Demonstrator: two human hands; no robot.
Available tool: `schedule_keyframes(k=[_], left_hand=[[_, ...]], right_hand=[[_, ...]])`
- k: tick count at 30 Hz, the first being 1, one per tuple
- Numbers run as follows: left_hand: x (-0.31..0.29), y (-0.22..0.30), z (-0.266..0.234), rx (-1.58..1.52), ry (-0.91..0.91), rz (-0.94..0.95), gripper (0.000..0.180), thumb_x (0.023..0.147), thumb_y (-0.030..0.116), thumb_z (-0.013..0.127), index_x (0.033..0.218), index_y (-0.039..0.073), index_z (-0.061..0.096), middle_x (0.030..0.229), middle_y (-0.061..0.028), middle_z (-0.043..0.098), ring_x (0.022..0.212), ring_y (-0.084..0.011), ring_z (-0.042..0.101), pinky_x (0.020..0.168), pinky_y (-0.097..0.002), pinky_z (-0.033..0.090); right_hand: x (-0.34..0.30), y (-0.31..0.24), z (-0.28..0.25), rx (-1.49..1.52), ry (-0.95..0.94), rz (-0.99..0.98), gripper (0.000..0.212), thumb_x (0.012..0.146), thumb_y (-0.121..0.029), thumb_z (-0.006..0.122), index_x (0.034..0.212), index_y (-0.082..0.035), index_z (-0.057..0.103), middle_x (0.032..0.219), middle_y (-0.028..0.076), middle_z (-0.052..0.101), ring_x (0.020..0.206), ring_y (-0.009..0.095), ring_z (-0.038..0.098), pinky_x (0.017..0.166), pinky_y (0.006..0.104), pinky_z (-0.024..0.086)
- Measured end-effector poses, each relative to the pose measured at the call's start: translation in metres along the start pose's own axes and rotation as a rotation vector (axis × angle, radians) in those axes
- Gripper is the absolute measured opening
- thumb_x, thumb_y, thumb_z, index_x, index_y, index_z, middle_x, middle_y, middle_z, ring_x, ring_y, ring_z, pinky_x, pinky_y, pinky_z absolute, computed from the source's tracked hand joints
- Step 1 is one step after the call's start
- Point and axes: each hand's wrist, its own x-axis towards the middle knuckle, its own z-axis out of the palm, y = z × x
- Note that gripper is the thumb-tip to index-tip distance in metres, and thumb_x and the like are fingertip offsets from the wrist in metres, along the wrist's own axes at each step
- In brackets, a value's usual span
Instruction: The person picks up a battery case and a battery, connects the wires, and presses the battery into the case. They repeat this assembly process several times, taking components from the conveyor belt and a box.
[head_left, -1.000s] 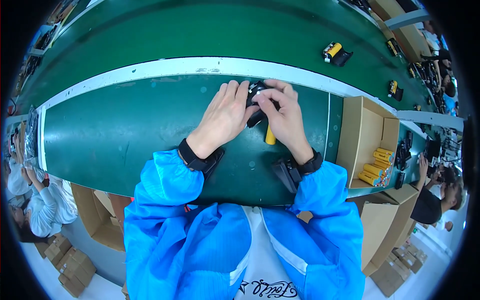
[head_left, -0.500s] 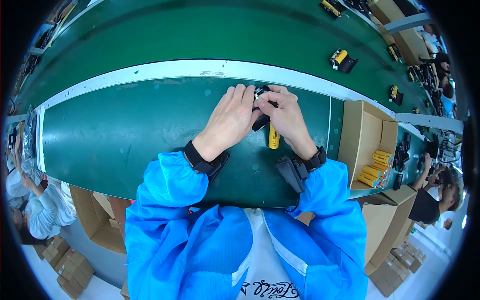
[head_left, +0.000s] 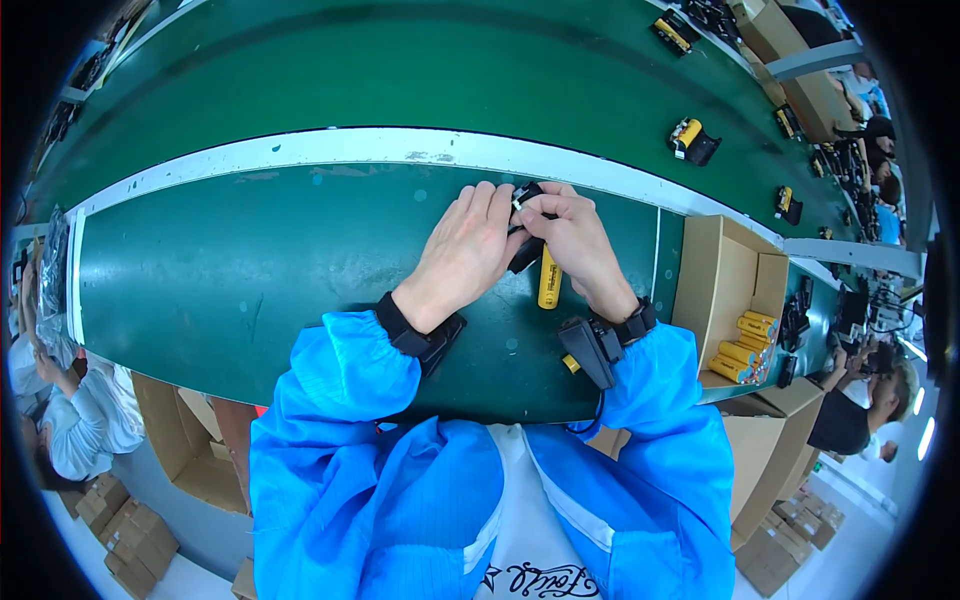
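Near the middle of the green bench, my left hand (head_left: 462,250) steadies a small black plastic housing (head_left: 525,256), its fingers together along the left side. My right hand (head_left: 582,245) is closed on the same housing, thumb and forefinger pinching near a small whitish part at its top end. Fingers hide much of the housing. A yellow cylindrical battery (head_left: 548,284) lies just below it, beside my right palm; I cannot tell whether it is joined to the housing. A black device is strapped to each wrist, and a small yellow piece (head_left: 571,363) shows beside the right one.
An open cardboard box (head_left: 700,285) holding several yellow batteries (head_left: 745,350) stands at the right. Beyond the white rail (head_left: 380,146), black housings with yellow batteries (head_left: 692,142) lie on a green surface. Black parts (head_left: 797,315) lie right of the box. People sit on both sides.
The view has shifted slightly. Both hands stay on the black housing with nearly the same grip. A small yellow piece now shows beside the right wrist device.
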Motion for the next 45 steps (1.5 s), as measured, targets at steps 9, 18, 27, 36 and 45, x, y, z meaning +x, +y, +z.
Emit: schedule_keyframes(k=[9,18,27,36,45], left_hand=[[-0.002,0.003,0.002,0.017,0.013,-0.05,0.044,0.082,0.011,0.071,0.117,-0.007,0.052,0.097,-0.016,0.053,0.09,-0.0312,0.054,0.079,-0.0398,0.048],[-0.002,0.001,0.001,0.025,0.01,-0.029,0.044,0.082,0.013,0.071,0.116,-0.007,0.052,0.098,-0.015,0.054,0.091,-0.0304,0.055,0.08,-0.0393,0.048],[-0.001,0.004,-0.002,0.035,-0.053,-0.04,0.048,0.081,0.011,0.072,0.121,-0.006,0.051,0.101,-0.0161,0.054,0.094,-0.032,0.055,0.084,-0.0403,0.048],[-0.003,0.003,-0.003,0.032,-0.002,-0.045,0.043,0.079,0.013,0.073,0.114,-0.004,0.053,0.096,-0.0136,0.054,0.091,-0.0292,0.056,0.078,-0.0387,0.049],[-0.003,0.002,-0.003,0.022,0.017,-0.045,0.042,0.079,0.013,0.073,0.112,-0.004,0.053,0.096,-0.0137,0.053,0.09,-0.0295,0.056,0.078,-0.0389,0.049]], right_hand=[[-0.008,0.005,0.011,0.017,0.085,-0.025,0.017,0.09,-0.016,0.062,0.091,-0.005,0.075,0.133,0.013,0.054,0.124,0.032,0.041,0.105,0.0436,0.03],[-0.004,-0.014,0.008,-0.167,0.084,-0.027,0.014,0.086,-0.005,0.063,0.086,0.004,0.074,0.125,0.02,0.06,0.126,0.034,0.049,0.102,0.0378,0.04],[0.01,-0.013,-0.001,-0.01,-0.056,0.081,0.013,0.083,-0.001,0.062,0.081,0.004,0.074,0.112,0.019,0.066,0.13,0.033,0.044,0.102,0.0391,0.039],[0.002,-0.003,0.002,-0.159,-0.012,-0.014,0.019,0.083,-0.016,0.063,0.086,-0.003,0.077,0.13,0.015,0.058,0.127,0.036,0.041,0.105,0.0454,0.036],[-0.007,-0.009,0.001,-0.084,0.009,-0.059,0.017,0.084,-0.019,0.064,0.086,-0.006,0.076,0.126,0.014,0.058,0.123,0.036,0.041,0.104,0.0453,0.035]])
